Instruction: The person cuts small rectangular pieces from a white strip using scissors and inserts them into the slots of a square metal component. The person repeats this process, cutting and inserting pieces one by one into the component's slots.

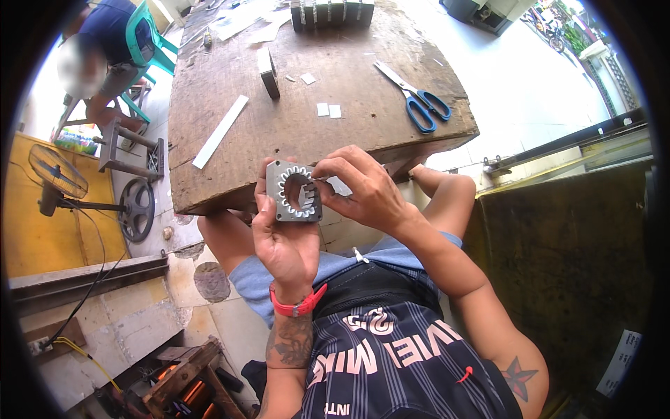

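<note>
My left hand (pixel 283 241) holds a square metal motor stator core (pixel 285 188) in front of the table's near edge. White slot liners show around much of its round, toothed opening. My right hand (pixel 366 188) is at the core's right side, thumb and index finger pinched together at the slots. Whatever is between those fingertips is too small to make out. Two small white paper pieces (pixel 329 110) lie side by side on the wooden table (pixel 307 143) beyond the core. A long white paper strip (pixel 220 133) rests to their left.
Scissors with blue handles (pixel 422 105) lie open at the table's right. A dark block (pixel 268 72) stands mid-table, and a row of stacked cores (pixel 331 15) sits at the far edge. On the left are a fan (pixel 59 174), a wooden stool (pixel 129 150) and a seated person (pixel 105 42).
</note>
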Demonstrator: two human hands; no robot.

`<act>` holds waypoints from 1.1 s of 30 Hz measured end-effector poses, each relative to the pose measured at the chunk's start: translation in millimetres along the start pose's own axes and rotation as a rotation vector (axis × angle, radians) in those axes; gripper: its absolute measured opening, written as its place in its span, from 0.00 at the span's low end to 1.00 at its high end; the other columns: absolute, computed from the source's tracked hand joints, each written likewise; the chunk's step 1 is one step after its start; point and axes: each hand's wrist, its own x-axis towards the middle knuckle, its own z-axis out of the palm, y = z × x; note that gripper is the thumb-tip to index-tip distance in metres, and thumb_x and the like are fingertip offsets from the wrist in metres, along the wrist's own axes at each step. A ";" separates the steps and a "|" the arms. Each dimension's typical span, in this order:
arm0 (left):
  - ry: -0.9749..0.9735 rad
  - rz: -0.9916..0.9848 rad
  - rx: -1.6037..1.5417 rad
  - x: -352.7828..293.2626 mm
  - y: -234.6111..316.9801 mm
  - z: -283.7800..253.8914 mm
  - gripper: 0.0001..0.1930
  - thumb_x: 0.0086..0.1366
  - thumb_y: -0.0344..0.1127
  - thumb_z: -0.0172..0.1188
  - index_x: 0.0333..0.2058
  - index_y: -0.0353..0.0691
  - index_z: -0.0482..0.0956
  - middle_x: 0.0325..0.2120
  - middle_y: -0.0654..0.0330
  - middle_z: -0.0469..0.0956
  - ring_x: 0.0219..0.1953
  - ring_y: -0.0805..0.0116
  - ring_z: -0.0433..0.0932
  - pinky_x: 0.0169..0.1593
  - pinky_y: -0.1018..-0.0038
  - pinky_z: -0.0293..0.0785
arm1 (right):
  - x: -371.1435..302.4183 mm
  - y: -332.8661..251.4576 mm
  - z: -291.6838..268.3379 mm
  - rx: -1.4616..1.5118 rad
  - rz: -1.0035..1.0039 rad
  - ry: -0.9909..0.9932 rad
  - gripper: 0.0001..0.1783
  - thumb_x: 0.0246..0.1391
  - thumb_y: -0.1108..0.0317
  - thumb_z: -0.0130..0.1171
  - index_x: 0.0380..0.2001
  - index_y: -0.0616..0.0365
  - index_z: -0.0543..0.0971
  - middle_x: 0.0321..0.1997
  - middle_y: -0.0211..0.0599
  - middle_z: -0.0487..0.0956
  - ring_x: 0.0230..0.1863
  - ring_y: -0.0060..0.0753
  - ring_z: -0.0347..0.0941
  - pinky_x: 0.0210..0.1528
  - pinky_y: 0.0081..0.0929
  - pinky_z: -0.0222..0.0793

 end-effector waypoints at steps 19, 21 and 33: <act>0.028 -0.019 -0.045 -0.5 -0.8 -0.9 0.32 0.75 0.46 0.46 0.74 0.42 0.60 0.68 0.49 0.69 0.69 0.58 0.69 0.73 0.57 0.62 | -22.6 -4.9 4.7 0.103 0.096 0.036 0.20 0.60 0.72 0.70 0.56 0.53 0.83 0.58 0.45 0.80 0.57 0.51 0.79 0.57 0.41 0.79; 0.036 -0.040 -0.105 0.5 -0.1 -3.2 0.32 0.75 0.46 0.46 0.74 0.42 0.62 0.68 0.48 0.69 0.70 0.57 0.69 0.73 0.55 0.63 | -29.1 -7.7 5.8 0.021 0.073 0.011 0.18 0.64 0.68 0.68 0.56 0.54 0.82 0.60 0.49 0.78 0.59 0.54 0.76 0.61 0.42 0.75; -0.054 -0.211 -0.424 1.9 5.8 -11.9 0.33 0.75 0.46 0.44 0.75 0.43 0.61 0.74 0.46 0.62 0.75 0.44 0.62 0.74 0.31 0.58 | -22.9 -2.8 8.7 1.397 0.918 -0.038 0.26 0.79 0.46 0.46 0.59 0.59 0.73 0.46 0.31 0.80 0.44 0.20 0.75 0.50 0.24 0.70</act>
